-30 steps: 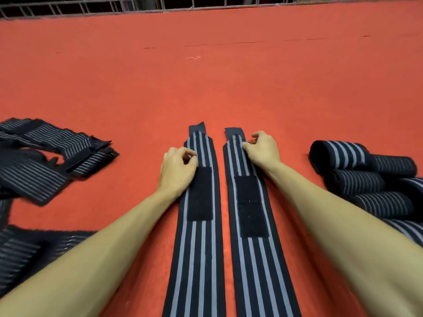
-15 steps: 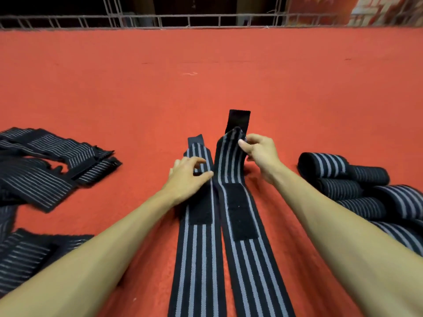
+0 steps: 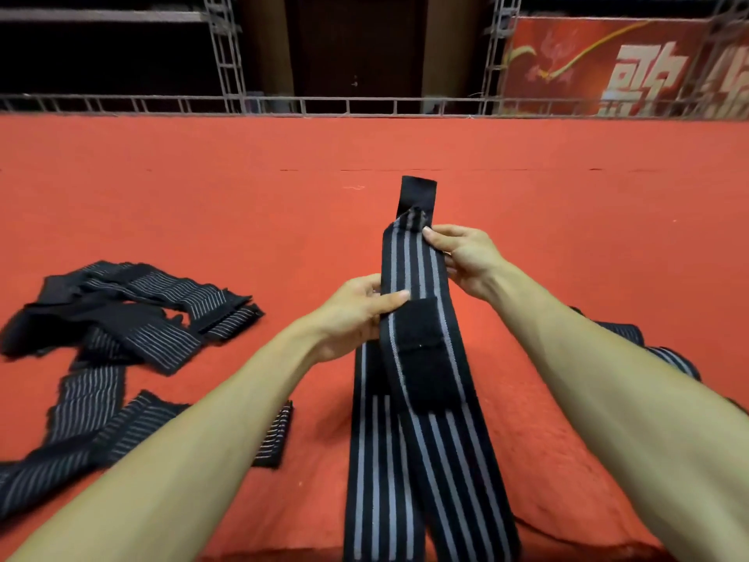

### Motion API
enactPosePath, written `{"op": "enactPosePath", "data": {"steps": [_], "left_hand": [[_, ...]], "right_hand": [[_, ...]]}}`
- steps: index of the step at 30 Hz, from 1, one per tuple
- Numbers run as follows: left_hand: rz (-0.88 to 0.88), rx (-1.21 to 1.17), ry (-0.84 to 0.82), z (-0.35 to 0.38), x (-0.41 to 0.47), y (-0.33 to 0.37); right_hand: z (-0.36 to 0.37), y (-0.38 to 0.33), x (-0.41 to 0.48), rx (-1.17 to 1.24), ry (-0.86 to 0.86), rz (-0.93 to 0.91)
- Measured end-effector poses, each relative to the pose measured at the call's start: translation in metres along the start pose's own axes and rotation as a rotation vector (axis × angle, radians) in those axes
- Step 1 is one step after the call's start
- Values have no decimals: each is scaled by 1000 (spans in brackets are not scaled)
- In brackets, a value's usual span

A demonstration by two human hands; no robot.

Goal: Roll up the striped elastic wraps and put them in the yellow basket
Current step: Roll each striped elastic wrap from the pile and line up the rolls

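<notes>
1. The fingers (image 3: pixel 439 239) of the right hand (image 3: pixel 466 261) are curled round the right edge of the lifted wrap (image 3: pixel 409 265) near its top. The left hand (image 3: pixel 352 314) pinches the left edge lower down, thumb laid across the stripes.
2. This wrap is held tilted up off the surface at 12 o'clock. Its plain black tab (image 3: pixel 417 194) points away, and a black fastening patch (image 3: pixel 425 350) sits below the hands.
3. A second wrap (image 3: pixel 373 460) lies flat, touching the first and partly under it. That makes two long wraps in the middle.
4. At 9 o'clock is a pile of loose wraps (image 3: pixel 121 318), perhaps four or five; the tangle hides the true count.
5. At 3 o'clock more striped wraps (image 3: pixel 668 358) show behind the right forearm.
6. Everything rests on a red carpeted surface (image 3: pixel 202 196).
7. Beyond its far edge are a metal truss (image 3: pixel 227 54), a dark door (image 3: pixel 356 46) at 12 o'clock, and one red banner (image 3: pixel 587 62) at 1 o'clock.
</notes>
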State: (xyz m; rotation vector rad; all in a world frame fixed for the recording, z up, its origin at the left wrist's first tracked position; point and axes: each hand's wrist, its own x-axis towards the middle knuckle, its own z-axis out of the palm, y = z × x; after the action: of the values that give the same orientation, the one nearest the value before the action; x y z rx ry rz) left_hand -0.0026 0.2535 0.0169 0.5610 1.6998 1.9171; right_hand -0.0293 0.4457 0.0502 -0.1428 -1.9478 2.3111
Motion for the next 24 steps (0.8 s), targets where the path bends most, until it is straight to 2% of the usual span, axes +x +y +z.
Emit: {"op": "enactPosePath", "data": {"steps": [3,10,12,14,17,21,24], "left_hand": [[-27,18,66,-18,1,-2],[-189,343,217,-56,27,-58],[-201,315,340,-68,39,-73],[-212,180,423,-78,52,-82],[-184,127,509,-89,73,-89],[-146,274,598,-102,102,-100],[-116,477,673,-109,120,-109]], "right_hand": [[12,13,18,-122,22,20],[20,79,66,-475,65,19],[16,100,79,-530,113,39],[11,120,89,-591,149,59],[10,141,99,-550,154,72],[17,158,113,-594,196,26],[19,165,119,-652,229,-2]]}}
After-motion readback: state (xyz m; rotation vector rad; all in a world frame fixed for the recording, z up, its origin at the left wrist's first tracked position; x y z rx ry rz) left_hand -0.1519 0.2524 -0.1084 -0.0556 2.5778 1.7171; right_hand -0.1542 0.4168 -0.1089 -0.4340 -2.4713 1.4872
